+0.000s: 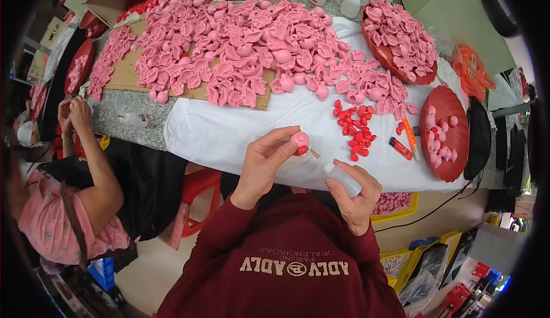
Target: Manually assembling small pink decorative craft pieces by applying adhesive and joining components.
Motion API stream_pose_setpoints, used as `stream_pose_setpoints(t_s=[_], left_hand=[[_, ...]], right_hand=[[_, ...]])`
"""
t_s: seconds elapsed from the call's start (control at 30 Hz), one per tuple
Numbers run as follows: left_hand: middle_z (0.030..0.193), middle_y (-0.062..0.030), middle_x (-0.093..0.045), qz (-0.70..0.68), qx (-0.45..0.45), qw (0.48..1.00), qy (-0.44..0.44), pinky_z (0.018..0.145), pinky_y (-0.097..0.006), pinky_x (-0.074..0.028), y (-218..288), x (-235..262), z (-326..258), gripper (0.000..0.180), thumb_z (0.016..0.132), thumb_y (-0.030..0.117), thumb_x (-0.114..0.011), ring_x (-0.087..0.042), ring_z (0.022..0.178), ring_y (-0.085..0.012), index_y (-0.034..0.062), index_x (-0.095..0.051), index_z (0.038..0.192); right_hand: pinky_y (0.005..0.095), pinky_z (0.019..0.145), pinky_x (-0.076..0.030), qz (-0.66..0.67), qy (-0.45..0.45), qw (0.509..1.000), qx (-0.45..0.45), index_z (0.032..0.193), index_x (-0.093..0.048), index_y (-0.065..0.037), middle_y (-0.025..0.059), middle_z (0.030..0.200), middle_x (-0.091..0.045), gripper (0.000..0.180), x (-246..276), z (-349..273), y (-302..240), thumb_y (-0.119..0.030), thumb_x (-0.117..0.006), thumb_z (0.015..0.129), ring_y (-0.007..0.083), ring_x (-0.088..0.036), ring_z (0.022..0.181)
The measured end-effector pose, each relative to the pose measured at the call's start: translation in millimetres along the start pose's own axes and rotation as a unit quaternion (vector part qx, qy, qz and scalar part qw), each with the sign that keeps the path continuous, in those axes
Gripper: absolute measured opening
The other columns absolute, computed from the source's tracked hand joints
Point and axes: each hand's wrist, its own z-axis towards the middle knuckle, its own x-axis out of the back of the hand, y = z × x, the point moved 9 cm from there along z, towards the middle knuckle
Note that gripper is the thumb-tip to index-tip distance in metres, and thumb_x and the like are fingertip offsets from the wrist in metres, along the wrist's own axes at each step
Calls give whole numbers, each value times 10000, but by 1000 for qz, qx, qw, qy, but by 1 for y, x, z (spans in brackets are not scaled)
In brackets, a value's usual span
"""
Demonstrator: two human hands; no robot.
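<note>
My left hand pinches a small pink rounded piece between thumb and fingertips. A glossy red piece sits against its lower side. My right hand is wrapped around a translucent white squeeze bottle, tilted so its thin nozzle points up and left at the pink piece. Whether the nozzle tip touches it I cannot tell. Both hands are over the near edge of a white cloth. Beyond my right hand lies a loose pile of small red pieces.
A large heap of pink molded pieces covers the table's far side. Red bowls of pink parts stand at the right, beside an orange cutter and a red tube-like item. Several bottles stand behind. A co-worker sits at left.
</note>
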Motion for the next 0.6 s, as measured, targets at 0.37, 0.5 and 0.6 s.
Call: stream_pose_setpoints(t_s=[0.37, 0.5, 0.6], left_hand=[[1023, -130, -592, 4, -1, 1000, 10, 833, -323, -470, 0, 3, 1, 345, 845, 80, -571, -583, 921, -193, -42, -495, 1158], [1022, -131, -591, 6, 3, 1000, 11, 832, -322, -471, 1, 3, 1, 348, 845, 81, -572, -583, 921, -192, -43, -493, 1160], [1023, -131, -591, -3, 0, 1000, 7, 831, -322, -473, 1, 2, 1, 349, 844, 78, -572, -582, 923, -191, -44, -492, 1161]], right_hand=[[261, 468, -386, -2, 30, 997, 69, 905, -631, 21, 107, 637, -595, 324, 0, 6, -10, -50, -747, 611, 179, -503, 494], [255, 606, -452, -2, -1, 1000, -1, 934, -630, 33, 130, 732, -625, 313, -2, 4, -3, -30, -701, 635, 174, -593, 642], [254, 598, -448, -7, 3, 1000, 10, 935, -630, 34, 124, 721, -620, 312, 0, 4, -5, -32, -698, 638, 168, -585, 631]])
